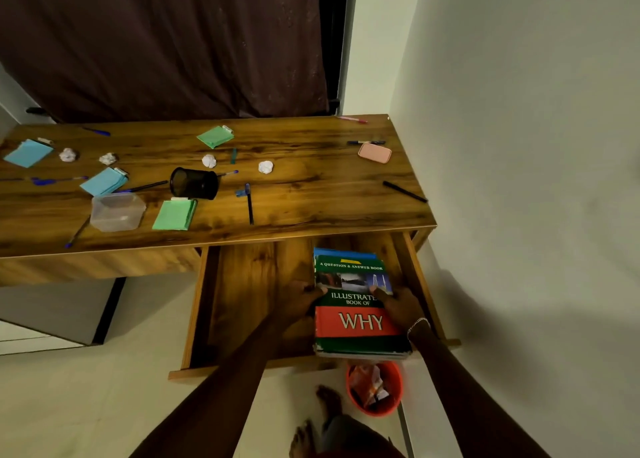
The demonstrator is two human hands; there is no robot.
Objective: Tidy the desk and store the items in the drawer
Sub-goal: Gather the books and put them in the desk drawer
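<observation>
The left hand [304, 301] and right hand [398, 307] clasp the book stack [360, 322] by its sides, likely to seat it flat in the drawer [197, 305]

Book cover [356, 305]: "A QUESTION & ANSWER BOOK", "ILLUSTRATED BOOK OF WHY".

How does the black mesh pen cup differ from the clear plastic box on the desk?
The black mesh pen cup lies tipped on its side, its mouth facing left; the clear plastic box sits flat. The cup is round and dark; the box is squarish with rounded corners and see-through. Both rest on the desk, left of its middle, and both look empty.
</observation>
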